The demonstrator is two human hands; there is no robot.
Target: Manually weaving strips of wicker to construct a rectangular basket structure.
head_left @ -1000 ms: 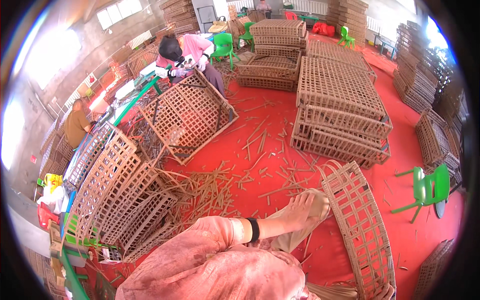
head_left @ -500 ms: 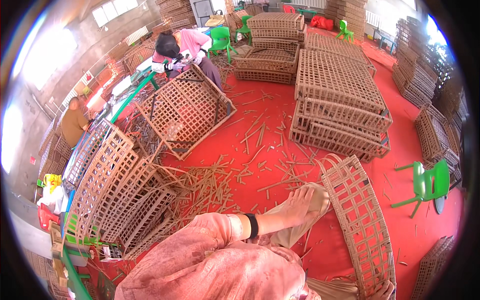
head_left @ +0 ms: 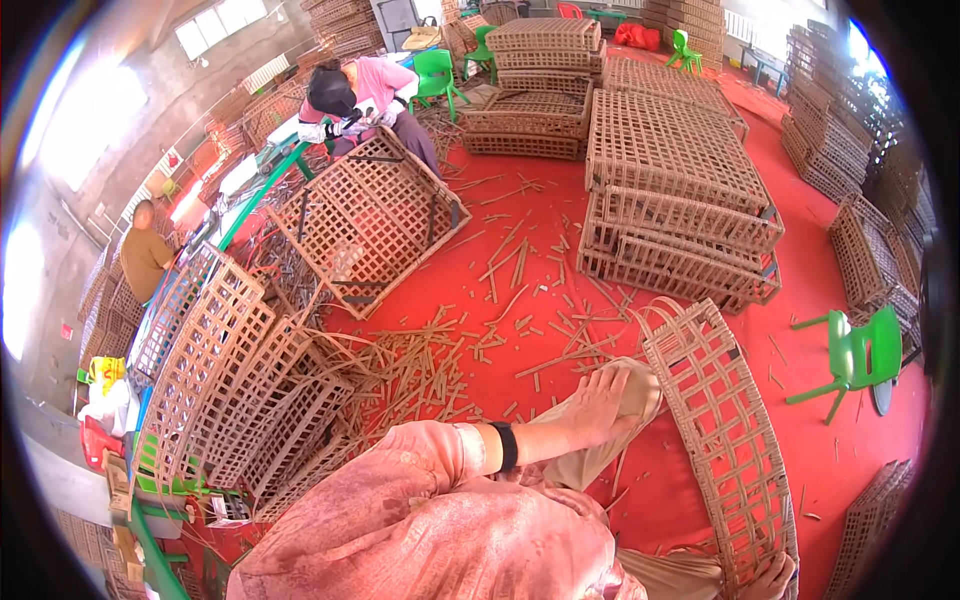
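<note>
My left hand [head_left: 592, 410] rests flat over my raised knee in beige trousers [head_left: 640, 385], fingers stretched out. A black band [head_left: 508, 447] circles that wrist below a pink sleeve. Beside my leg stands a long, narrow woven panel [head_left: 718, 425] with an open lattice of brown strips, and loose strip ends curl from its far left corner. At the panel's near end, my right hand [head_left: 770, 580] has its fingers round the edge, only partly visible at the lower rim of the picture.
Cut strips [head_left: 430, 375] litter the red floor ahead. Stacked woven panels [head_left: 680, 190] stand beyond. Left are more lattice panels [head_left: 225, 370] beside a green-edged table [head_left: 255, 195]. A co-worker in pink [head_left: 385, 80] handles a square panel [head_left: 370, 225]; another person [head_left: 145, 255] sits farther left. A green chair [head_left: 862, 350] is right.
The view has shifted slightly. My left hand stays on the knee and my right hand stays on the panel's near end. The co-worker's hands have moved a little.
</note>
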